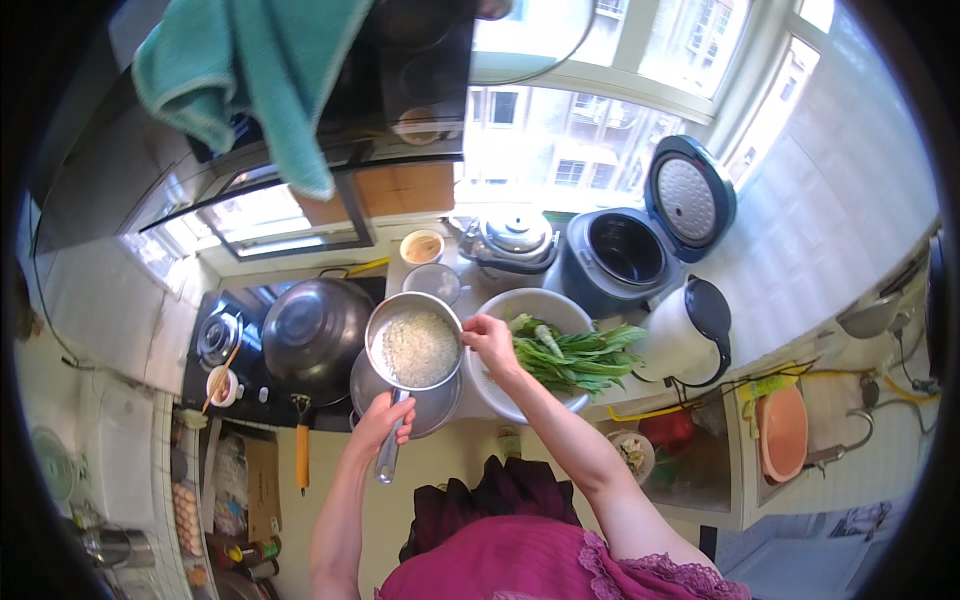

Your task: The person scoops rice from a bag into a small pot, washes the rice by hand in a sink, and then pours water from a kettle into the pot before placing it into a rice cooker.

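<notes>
My left hand (pixel 384 424) is closed round the handle of a small metal saucepan (pixel 395 391), held above a round metal lid or pan (pixel 364 390). White grains, which look like rice (pixel 420 349), lie in the saucepan. The fingertips of my right hand (pixel 486 339) are at the saucepan's right rim; whether they pinch it I cannot tell. Beneath my right forearm stands a white colander (pixel 491 386) with leafy greens (pixel 574 356). Behind it, a rice cooker (pixel 574 262) has its lid (pixel 686 199) raised, showing its dark inner pot (pixel 626 251).
A dark wok (pixel 315 337) lies domed side up on the black hob (pixel 255 412), near a small bowl (pixel 223 388) with chopsticks. Along the counter stand a metal kettle (pixel 517 240), a white electric kettle (pixel 679 337) and a beige-filled cup (pixel 421 247). A teal towel (pixel 262 75) hangs overhead.
</notes>
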A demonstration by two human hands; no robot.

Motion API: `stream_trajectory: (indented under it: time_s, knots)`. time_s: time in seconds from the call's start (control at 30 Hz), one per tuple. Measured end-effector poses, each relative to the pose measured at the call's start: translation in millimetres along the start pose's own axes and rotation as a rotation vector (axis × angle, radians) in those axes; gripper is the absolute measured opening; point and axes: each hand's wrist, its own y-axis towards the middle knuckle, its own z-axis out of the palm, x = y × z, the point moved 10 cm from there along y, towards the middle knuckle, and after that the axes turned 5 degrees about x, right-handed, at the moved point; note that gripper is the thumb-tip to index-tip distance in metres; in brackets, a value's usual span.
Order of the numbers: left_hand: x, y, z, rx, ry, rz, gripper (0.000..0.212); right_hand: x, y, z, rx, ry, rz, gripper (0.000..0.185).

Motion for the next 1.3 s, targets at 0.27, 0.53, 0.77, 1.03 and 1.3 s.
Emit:
stream_trajectory:
  time_s: [0.27, 0.53, 0.77, 1.03, 1.3]
  knots:
    - [-67, 98, 118, 0.246, 0.32, -0.008, 0.024, 31, 14, -169, -0.25, 0.217, -0.099, 0.021]
    - [-115, 208, 211, 0.279, 0.38, 0.042, 0.017, 37, 47, -293, -0.341, 0.118, -0.046, 0.03]
    - [-141, 286, 253, 0.189, 0.835, 0.202, 0.022, -22, 44, -346, -0.675, 0.074, -0.03, 0.035]
    - [-137, 320, 266, 0.014, 1.752, 0.538, 0.022, -38, 30, -351, -0.734, 0.12, 0.0, 0.037]
    - [-144, 313, 276, 0.026, 1.84, 0.677, 0.016, -29, 28, -345, -0.749, 0.053, 0.031, 0.036]
